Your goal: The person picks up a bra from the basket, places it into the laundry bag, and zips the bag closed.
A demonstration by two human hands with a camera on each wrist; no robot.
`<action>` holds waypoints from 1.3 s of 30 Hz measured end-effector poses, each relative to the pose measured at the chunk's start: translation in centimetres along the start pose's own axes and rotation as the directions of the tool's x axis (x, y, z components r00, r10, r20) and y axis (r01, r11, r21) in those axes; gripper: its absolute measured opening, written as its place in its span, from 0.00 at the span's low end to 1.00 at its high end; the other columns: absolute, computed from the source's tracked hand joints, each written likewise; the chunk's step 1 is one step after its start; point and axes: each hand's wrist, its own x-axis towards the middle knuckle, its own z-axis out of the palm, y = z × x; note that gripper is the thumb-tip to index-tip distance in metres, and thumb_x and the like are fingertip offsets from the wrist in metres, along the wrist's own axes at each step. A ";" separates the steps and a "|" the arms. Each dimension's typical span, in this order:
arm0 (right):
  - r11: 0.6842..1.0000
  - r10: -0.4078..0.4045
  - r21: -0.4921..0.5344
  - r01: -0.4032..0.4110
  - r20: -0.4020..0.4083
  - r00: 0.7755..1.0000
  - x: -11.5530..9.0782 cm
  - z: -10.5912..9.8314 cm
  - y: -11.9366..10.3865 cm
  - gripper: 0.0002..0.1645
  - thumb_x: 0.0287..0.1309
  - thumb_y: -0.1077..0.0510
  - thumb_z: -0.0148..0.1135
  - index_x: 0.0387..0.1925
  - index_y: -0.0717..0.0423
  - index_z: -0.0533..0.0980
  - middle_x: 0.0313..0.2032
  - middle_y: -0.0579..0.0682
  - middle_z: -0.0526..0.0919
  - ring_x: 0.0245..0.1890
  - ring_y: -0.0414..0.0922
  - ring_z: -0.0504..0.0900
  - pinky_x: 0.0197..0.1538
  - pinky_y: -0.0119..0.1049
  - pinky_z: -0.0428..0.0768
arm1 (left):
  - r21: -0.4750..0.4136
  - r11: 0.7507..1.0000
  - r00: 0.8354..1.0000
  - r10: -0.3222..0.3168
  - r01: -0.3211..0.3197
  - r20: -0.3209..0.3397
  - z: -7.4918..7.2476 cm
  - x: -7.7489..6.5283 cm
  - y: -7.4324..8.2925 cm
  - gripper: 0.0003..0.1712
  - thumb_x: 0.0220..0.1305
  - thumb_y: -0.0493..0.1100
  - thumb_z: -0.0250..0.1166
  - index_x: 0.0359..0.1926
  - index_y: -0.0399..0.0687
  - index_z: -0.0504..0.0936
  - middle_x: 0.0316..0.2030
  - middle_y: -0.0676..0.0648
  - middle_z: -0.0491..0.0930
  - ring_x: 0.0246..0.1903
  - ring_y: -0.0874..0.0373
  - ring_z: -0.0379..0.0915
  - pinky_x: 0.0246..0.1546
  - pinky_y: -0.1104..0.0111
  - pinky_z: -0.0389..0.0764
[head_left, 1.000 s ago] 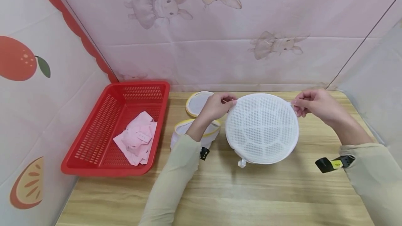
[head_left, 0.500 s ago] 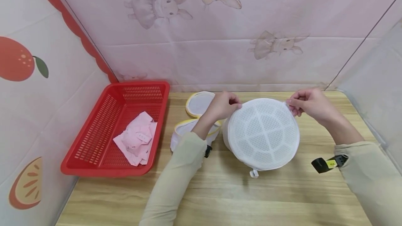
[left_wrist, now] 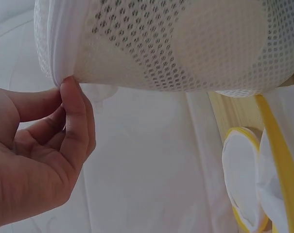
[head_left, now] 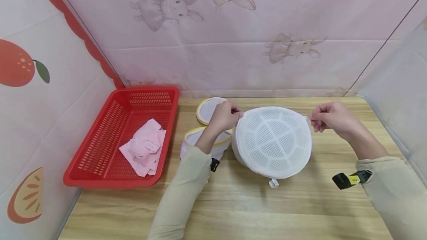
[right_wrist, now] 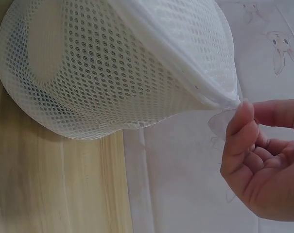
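Observation:
A white mesh laundry bag [head_left: 274,142], round-topped with a zipper along its rim, stands on the table to the right of middle. My left hand [head_left: 224,116] pinches the rim at its far left, thumb against fingers, as the left wrist view shows. On the opposite side my right hand [head_left: 333,119] pinches the bag's zippered edge between thumb and forefinger, pulling that corner to a point in the right wrist view. A small white tab [head_left: 273,183] hangs from the near rim. Through the mesh a pale rounded shape [left_wrist: 219,39] shows; what it is cannot be told.
At the left, a red plastic basket [head_left: 166,151] contains folded pink cloth [head_left: 145,147]. Beneath and behind my left forearm sits a white, yellow-trimmed pouch [head_left: 191,136] with its round lid [head_left: 207,110] flipped back. A patterned pink wall [head_left: 200,66] borders the wooden table [head_left: 267,214].
My left hand first went right, then back left, with the bag's top tilting and shifting along. My right hand moved slightly left, then a little nearer me. Both keep hold of the rim.

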 end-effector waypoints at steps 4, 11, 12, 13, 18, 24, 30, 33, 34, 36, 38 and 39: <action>1.000 -0.024 -0.013 0.024 0.013 1.000 0.0 0.1 0.2 0.10 0.61 0.66 0.50 0.28 0.71 0.71 0.21 0.50 0.75 0.19 0.41 0.76 0.26 0.33 0.78 | -0.062 0.998 0.998 0.006 -0.003 0.058 -0.2 -0.1 -0.4 0.07 0.62 0.38 0.59 0.30 0.40 0.81 0.24 0.48 0.77 0.25 0.58 0.75 0.22 0.75 0.73; 0.991 -0.124 -0.053 0.124 0.014 0.992 0.0 0.1 -0.5 0.11 0.62 0.67 0.48 0.32 0.77 0.70 0.21 0.51 0.76 0.20 0.43 0.76 0.26 0.34 0.78 | -0.165 0.986 0.991 0.053 -0.032 0.123 -0.1 0.1 -0.3 0.08 0.63 0.38 0.58 0.35 0.38 0.80 0.28 0.47 0.78 0.32 0.49 0.78 0.27 0.74 0.76; 0.989 -0.137 -0.057 0.138 0.012 0.990 0.1 0.0 -0.7 0.11 0.62 0.67 0.49 0.31 0.77 0.70 0.21 0.51 0.76 0.20 0.43 0.76 0.26 0.33 0.78 | -0.166 0.985 0.991 0.057 -0.036 0.123 0.0 0.2 -0.2 0.08 0.63 0.39 0.57 0.36 0.38 0.80 0.28 0.47 0.78 0.33 0.49 0.78 0.27 0.75 0.76; 0.987 -0.147 -0.064 0.148 0.011 0.989 0.2 0.0 -0.8 0.11 0.62 0.67 0.49 0.31 0.77 0.70 0.21 0.52 0.76 0.20 0.43 0.76 0.25 0.33 0.78 | -0.163 0.986 0.990 0.061 -0.041 0.123 0.0 0.3 -0.1 0.08 0.63 0.39 0.57 0.36 0.39 0.80 0.29 0.47 0.78 0.33 0.50 0.78 0.27 0.75 0.75; 0.979 -0.157 -0.128 0.156 0.009 0.988 0.3 0.1 -2.0 0.11 0.62 0.66 0.51 0.32 0.76 0.71 0.22 0.53 0.76 0.20 0.43 0.75 0.26 0.34 0.78 | -0.100 0.991 0.988 0.098 -0.086 0.120 0.2 0.8 0.7 0.08 0.63 0.40 0.58 0.37 0.41 0.80 0.30 0.49 0.78 0.30 0.57 0.74 0.28 0.76 0.72; 0.972 -0.169 -0.169 0.164 -0.014 0.986 0.5 0.6 -2.9 0.12 0.61 0.64 0.54 0.32 0.74 0.72 0.21 0.52 0.76 0.19 0.42 0.75 0.24 0.32 0.76 | -0.028 0.988 0.980 0.155 -0.152 0.128 0.5 1.4 1.7 0.06 0.61 0.39 0.59 0.35 0.41 0.81 0.28 0.50 0.76 0.30 0.61 0.69 0.30 0.76 0.68; 0.973 -0.163 -0.170 0.158 -0.016 0.986 0.5 0.7 -2.4 0.12 0.60 0.64 0.55 0.30 0.74 0.72 0.20 0.53 0.76 0.18 0.43 0.75 0.22 0.33 0.76 | 0.011 0.988 0.983 0.150 -0.152 0.110 0.8 1.2 1.8 0.05 0.60 0.38 0.60 0.31 0.41 0.80 0.25 0.51 0.74 0.27 0.61 0.67 0.27 0.77 0.67; 0.975 -0.144 -0.174 0.140 -0.007 0.990 0.3 0.5 -1.8 0.11 0.60 0.65 0.55 0.30 0.74 0.71 0.20 0.54 0.76 0.18 0.43 0.75 0.22 0.33 0.77 | 0.009 0.991 0.989 0.135 -0.136 0.066 0.9 1.1 1.3 0.05 0.60 0.37 0.60 0.30 0.41 0.80 0.25 0.50 0.75 0.27 0.61 0.68 0.27 0.76 0.67; 0.976 -0.132 -0.172 0.130 0.001 0.991 0.2 0.4 -1.5 0.11 0.60 0.66 0.54 0.30 0.75 0.71 0.21 0.55 0.76 0.19 0.43 0.76 0.23 0.34 0.77 | 0.003 0.993 0.991 0.121 -0.122 0.053 0.8 1.0 1.0 0.05 0.60 0.37 0.60 0.30 0.41 0.80 0.26 0.50 0.75 0.28 0.61 0.68 0.28 0.76 0.68; 0.981 -0.104 -0.162 0.103 0.005 0.995 0.0 0.3 -1.0 0.10 0.60 0.67 0.54 0.30 0.75 0.71 0.21 0.55 0.76 0.19 0.43 0.76 0.23 0.34 0.78 | -0.020 0.996 0.996 0.084 -0.083 0.038 0.7 0.9 0.6 0.04 0.60 0.37 0.60 0.30 0.41 0.80 0.26 0.50 0.75 0.28 0.60 0.68 0.28 0.76 0.68; 0.988 -0.069 -0.136 0.071 0.018 0.997 -0.3 0.1 -0.5 0.10 0.60 0.66 0.53 0.30 0.75 0.70 0.21 0.54 0.76 0.19 0.43 0.76 0.24 0.35 0.78 | -0.050 0.997 0.998 0.056 -0.055 0.038 0.6 0.8 0.2 0.04 0.60 0.37 0.61 0.31 0.41 0.80 0.26 0.50 0.76 0.27 0.61 0.69 0.27 0.76 0.69; 0.990 -0.059 -0.125 0.061 0.022 0.998 -0.4 0.0 -0.3 0.10 0.60 0.66 0.53 0.30 0.75 0.70 0.21 0.54 0.76 0.19 0.43 0.76 0.25 0.35 0.79 | -0.066 0.997 0.998 0.046 -0.043 0.043 0.5 0.7 0.0 0.04 0.60 0.37 0.61 0.31 0.41 0.80 0.26 0.50 0.76 0.27 0.61 0.69 0.27 0.76 0.69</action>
